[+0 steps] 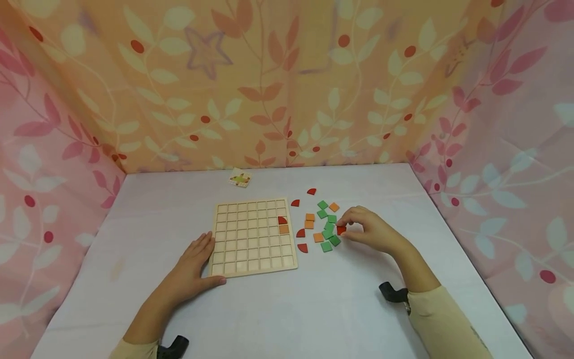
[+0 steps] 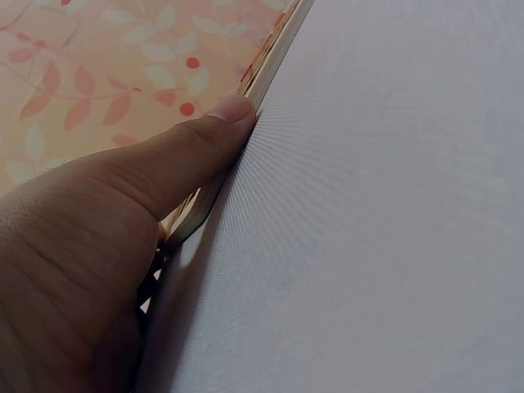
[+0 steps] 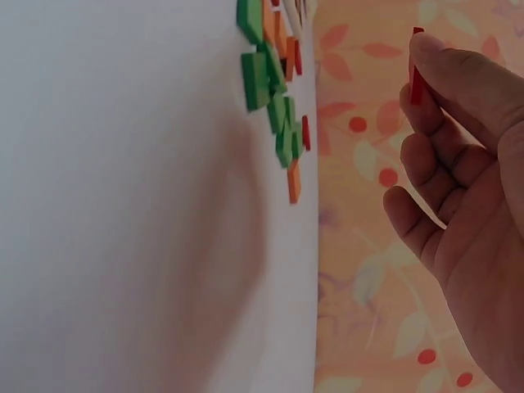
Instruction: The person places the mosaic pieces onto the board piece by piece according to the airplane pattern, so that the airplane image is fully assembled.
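A wooden grid board [image 1: 244, 243] lies on the table, with a red quarter-circle tile [image 1: 281, 220] and an orange square tile [image 1: 284, 229] in cells by its right side. My left hand [image 1: 190, 269] rests against the board's lower left corner, fingers along the left side and thumb touching the near edge. Between thumb and forefinger, my right hand [image 1: 372, 230] pinches a small red tile [image 3: 417, 78], raised above the table in the right wrist view. Just left of that hand, green square tiles [image 1: 329, 227] lie loosely grouped.
Orange tiles [image 1: 309, 225] and red quarter-circle tiles [image 1: 302, 248] lie scattered between the board and the green ones. A small patterned card [image 1: 240, 177] sits behind the board. Patterned cloth [image 1: 269, 99] rises along the table's back and sides.
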`<state>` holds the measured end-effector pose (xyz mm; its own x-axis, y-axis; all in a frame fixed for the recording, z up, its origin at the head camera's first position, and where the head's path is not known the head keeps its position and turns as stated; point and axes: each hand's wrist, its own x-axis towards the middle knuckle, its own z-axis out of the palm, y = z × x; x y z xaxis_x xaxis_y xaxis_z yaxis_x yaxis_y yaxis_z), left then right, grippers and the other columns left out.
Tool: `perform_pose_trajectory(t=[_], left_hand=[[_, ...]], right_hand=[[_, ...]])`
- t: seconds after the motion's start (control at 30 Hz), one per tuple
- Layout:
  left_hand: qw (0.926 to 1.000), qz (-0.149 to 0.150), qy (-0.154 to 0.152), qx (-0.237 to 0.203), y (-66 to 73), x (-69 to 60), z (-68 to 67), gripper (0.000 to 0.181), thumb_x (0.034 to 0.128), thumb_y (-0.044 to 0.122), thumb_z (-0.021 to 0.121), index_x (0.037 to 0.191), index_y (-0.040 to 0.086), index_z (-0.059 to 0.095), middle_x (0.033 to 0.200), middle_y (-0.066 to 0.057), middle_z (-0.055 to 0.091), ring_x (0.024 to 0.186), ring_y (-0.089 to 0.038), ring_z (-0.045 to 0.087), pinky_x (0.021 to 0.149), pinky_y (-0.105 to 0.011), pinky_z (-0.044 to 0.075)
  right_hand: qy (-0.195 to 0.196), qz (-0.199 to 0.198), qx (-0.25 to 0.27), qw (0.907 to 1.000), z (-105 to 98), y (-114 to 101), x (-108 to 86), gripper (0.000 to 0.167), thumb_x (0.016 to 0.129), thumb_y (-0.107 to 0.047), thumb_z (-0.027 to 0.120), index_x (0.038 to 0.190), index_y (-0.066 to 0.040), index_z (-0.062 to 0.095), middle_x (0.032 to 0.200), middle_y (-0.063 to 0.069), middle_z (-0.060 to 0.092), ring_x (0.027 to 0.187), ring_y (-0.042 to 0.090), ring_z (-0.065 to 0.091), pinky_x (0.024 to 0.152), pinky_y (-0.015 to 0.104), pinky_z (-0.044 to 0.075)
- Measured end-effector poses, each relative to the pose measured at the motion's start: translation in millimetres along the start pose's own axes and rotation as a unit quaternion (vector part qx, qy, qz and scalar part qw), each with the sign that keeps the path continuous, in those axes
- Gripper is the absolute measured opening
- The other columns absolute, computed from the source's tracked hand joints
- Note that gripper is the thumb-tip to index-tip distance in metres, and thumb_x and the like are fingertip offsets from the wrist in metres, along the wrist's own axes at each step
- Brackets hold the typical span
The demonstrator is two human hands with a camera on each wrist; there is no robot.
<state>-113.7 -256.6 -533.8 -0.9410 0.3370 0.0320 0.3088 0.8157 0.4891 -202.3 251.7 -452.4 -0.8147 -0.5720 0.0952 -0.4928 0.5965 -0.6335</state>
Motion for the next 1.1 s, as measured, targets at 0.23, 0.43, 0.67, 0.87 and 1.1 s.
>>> perform_pose_trajectory(t=[0.23,0.43,0.67,0.87,1.1], left_hand=[[1.0000,-0.006,-0.002,-0.002,1.2,-0.7,1.5,0.122,0.0761,0.072,0.075,0.161,-0.001,0.026,0.171,-0.015,0.015,0.159,-0.036,0.010,0.130,-0.039,0.000],[0.9999,-0.006,-0.006,-0.005,1.9,-1.0,2.7,0.122,0.0761,0.073,0.075,0.160,-0.001,0.026,0.171,-0.015,0.015,0.159,-0.036,0.010,0.129,-0.048,0.006],[0.9999,0.006,0.012,0.005,-1.0,-1.6,2.6,0.120,0.0769,0.071,0.076,0.160,-0.001,0.027,0.171,-0.016,0.017,0.158,-0.037,0.013,0.128,-0.028,-0.005],[1.0000,-0.001,-0.002,-0.003,0.3,-2.5,1.0,0.121,0.0764,0.071,0.076,0.160,-0.002,0.027,0.171,-0.017,0.016,0.158,-0.038,0.011,0.130,-0.039,0.002],[0.9999,-0.003,-0.010,-0.003,-0.1,-0.2,0.9,0.122,0.0768,0.073,0.074,0.161,0.001,0.024,0.172,-0.014,0.013,0.159,-0.035,0.009,0.130,-0.044,0.005]], right_hand=[[0.002,-0.002,-0.009,1.0000,7.1,-24.1,26.0,0.022,0.090,-0.021,0.081,0.111,-0.020,0.076,0.108,-0.014,0.067,0.112,0.011,0.056,0.103,0.045,0.052],[0.012,0.004,-0.017,0.9998,15.8,-40.9,41.2,0.024,0.089,-0.024,0.082,0.112,-0.020,0.076,0.109,-0.013,0.068,0.113,0.012,0.057,0.102,0.043,0.053],[0.024,-0.013,-0.006,0.9996,31.3,-56.5,55.9,0.024,0.089,-0.023,0.082,0.112,-0.019,0.076,0.109,-0.012,0.069,0.111,0.020,0.060,0.098,0.046,0.053],[0.028,-0.015,-0.018,0.9993,48.8,-67.2,64.7,0.022,0.090,-0.018,0.080,0.112,-0.018,0.077,0.109,-0.012,0.069,0.110,0.027,0.061,0.095,0.042,0.054],[0.031,-0.020,-0.043,0.9984,64.6,-71.0,72.1,0.025,0.088,-0.022,0.083,0.113,-0.017,0.077,0.103,-0.011,0.067,0.109,0.019,0.059,0.098,0.040,0.048]])
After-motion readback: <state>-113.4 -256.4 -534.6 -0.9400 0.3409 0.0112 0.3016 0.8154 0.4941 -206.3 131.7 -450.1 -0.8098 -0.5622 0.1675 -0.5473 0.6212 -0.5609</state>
